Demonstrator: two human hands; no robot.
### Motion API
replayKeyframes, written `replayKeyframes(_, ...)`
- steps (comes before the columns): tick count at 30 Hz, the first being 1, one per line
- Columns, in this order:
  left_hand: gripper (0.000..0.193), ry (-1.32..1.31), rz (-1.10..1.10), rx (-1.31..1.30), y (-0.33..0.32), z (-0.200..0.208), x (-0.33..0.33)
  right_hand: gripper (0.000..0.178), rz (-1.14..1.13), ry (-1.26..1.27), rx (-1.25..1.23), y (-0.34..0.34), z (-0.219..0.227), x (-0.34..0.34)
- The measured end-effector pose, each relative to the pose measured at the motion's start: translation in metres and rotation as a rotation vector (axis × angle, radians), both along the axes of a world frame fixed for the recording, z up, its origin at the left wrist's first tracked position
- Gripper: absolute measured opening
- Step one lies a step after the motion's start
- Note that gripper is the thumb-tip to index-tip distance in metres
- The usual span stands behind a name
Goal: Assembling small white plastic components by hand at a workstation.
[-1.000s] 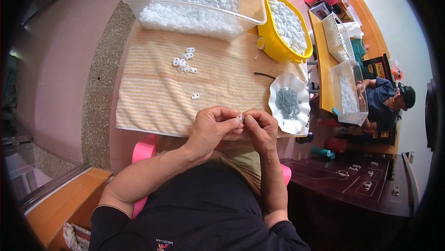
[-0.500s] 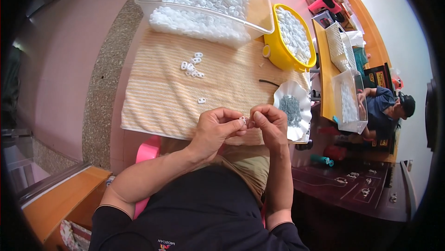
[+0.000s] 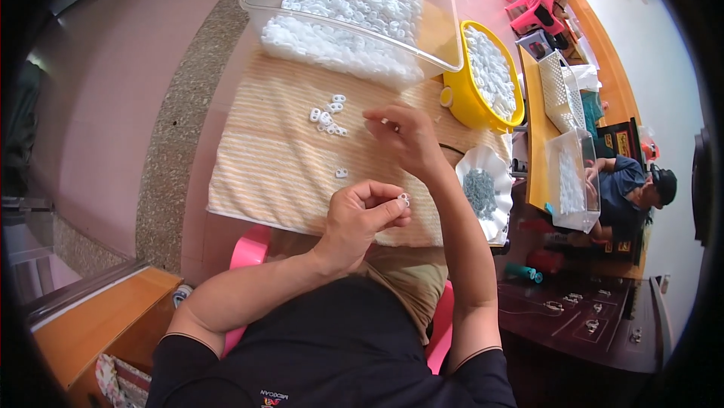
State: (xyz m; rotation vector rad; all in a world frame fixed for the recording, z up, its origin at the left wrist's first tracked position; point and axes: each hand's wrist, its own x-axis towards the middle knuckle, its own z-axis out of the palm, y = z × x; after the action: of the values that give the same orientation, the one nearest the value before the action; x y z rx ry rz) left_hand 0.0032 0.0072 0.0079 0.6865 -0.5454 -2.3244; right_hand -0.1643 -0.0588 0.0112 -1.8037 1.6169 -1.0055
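Note:
My left hand (image 3: 367,218) pinches a small white plastic piece with round holes (image 3: 405,199) between thumb and fingertips, just above the near edge of the cloth. Farther forward, my right hand (image 3: 403,136) hovers over the striped cloth, its fingers apart and slightly blurred; I see nothing in them. To the left of it lies a small cluster of loose white two-hole pieces (image 3: 326,118). One more white two-hole piece (image 3: 342,173) lies alone between that cluster and my left hand.
A clear bin (image 3: 351,16) of white pieces stands at the far side of the striped cloth (image 3: 260,159). Beside it is a yellow tub (image 3: 471,99), also full. A white fluted dish (image 3: 498,219) holds small grey bits at the right. Another person (image 3: 630,182) works farther right.
My right hand has left my left hand and moved forward over the cloth, toward the loose pieces. My left hand keeps its grip on the white piece. The view has shifted slightly.

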Motion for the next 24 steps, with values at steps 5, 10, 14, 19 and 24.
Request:
replayKeyframes(5,0.014,0.025,0.027,-0.008,-0.001,0.000,0.002,0.022,0.133,0.380,-0.111,-0.033,0.000,0.020)
replayKeyframes(10,0.013,0.043,0.037,-0.013,-0.003,0.000,0.002,0.021,0.151,0.565,0.018,-0.039,0.002,0.029)
replayKeyframes(14,0.013,0.054,0.035,-0.012,-0.003,0.003,0.002,0.016,0.134,0.530,-0.051,-0.032,0.001,0.026)
replayKeyframes(19,0.013,0.040,0.033,-0.007,-0.003,0.003,0.002,0.015,0.096,0.532,0.112,-0.017,0.005,0.020)
replayKeyframes(24,0.013,0.021,0.034,-0.014,-0.003,0.004,0.002,0.012,0.061,0.477,0.088,0.004,0.006,0.007)
